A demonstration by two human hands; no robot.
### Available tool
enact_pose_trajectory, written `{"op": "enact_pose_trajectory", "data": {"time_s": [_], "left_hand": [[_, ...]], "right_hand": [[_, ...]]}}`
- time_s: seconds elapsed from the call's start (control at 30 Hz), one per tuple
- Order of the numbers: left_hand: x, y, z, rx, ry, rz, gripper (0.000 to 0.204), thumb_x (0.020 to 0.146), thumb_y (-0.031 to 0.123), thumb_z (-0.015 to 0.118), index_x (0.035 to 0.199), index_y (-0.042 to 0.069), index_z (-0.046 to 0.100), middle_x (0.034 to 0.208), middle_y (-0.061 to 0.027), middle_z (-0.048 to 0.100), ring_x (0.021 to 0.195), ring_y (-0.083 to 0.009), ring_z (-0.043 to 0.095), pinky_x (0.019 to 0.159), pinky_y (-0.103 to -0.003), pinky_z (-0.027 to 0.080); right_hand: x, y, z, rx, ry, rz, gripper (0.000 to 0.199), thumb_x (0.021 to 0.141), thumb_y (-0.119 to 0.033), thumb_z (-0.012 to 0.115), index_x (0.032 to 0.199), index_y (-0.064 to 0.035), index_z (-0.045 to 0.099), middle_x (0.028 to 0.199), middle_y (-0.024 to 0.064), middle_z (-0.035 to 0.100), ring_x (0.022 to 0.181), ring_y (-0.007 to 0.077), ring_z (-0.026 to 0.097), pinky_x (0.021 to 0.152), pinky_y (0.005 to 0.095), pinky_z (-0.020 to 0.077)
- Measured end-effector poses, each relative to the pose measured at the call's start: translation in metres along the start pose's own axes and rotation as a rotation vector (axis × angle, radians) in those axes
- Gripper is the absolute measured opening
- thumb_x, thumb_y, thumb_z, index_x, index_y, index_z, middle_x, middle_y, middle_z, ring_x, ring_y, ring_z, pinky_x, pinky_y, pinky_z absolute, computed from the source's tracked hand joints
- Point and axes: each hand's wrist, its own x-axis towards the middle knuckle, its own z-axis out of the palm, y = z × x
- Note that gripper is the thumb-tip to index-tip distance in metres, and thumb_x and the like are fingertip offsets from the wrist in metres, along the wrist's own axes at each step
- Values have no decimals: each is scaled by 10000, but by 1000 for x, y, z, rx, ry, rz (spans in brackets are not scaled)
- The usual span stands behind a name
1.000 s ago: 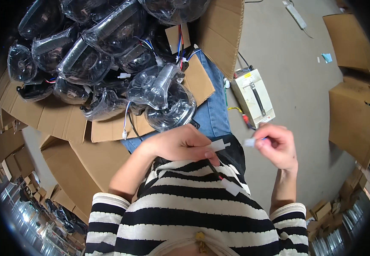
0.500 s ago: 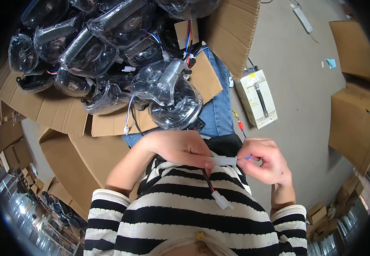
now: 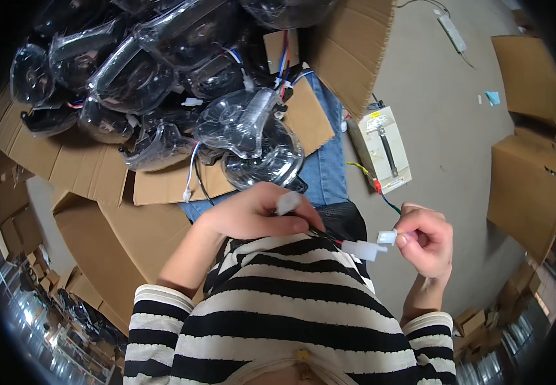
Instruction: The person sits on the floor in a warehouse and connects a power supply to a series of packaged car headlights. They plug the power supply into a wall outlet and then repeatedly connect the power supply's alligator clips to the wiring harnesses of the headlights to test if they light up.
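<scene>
My left hand is closed around wires. A translucent white plug connector sticks up between its fingers. From the same hand a dark and red cable runs right to another white plug connector, which hangs free in front of the striped shirt. In a pinch, my right hand holds a small white wire connector by its back end, apart from the other plugs. A clear-lensed lamp lies on the lap just beyond my left hand, with another clear lamp over it.
Many clear-lensed lamps fill an open cardboard box ahead. A white box with a black handle stands on the floor at right, a red clip beside it. Cartons and a power strip are farther right.
My right hand has moved right with its connector, which is now separate from the plug at my left hand. My left hand has turned, and the hanging plug has swung up and right.
</scene>
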Motion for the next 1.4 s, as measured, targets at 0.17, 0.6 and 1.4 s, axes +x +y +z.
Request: {"op": "enact_pose_trajectory", "data": {"time_s": [0.17, 0.6, 1.4], "left_hand": [[-5, 22, 3, 99, 89, 7, 132, 739, 33, 547, 858, -9, 586, 793, -79, 586, 722, -149, 539, 657, -254, 410], [-16, 8, 25, 366, 504, 148, 187, 676, -69, 560, 833, 26, 592, 758, -35, 479, 669, -111, 451, 577, -211, 357], [-30, 7, 27, -203, 69, -260, 145, 798, 113, 523, 877, 2, 573, 772, -33, 558, 674, -78, 485, 567, -217, 394]], "right_hand": [[3, -18, 2, 66, -13, -128, 46, 621, 13, 565, 660, 0, 545, 549, 37, 508, 474, 132, 404, 426, 247, 292], [1, -16, 35, 461, 11, 161, 18, 721, 10, 537, 739, 15, 539, 640, 3, 513, 537, 36, 398, 471, 183, 311], [2, -16, 52, 115, -53, 79, 36, 668, 5, 561, 686, -18, 539, 563, 17, 487, 457, 85, 386, 411, 219, 286]]}}
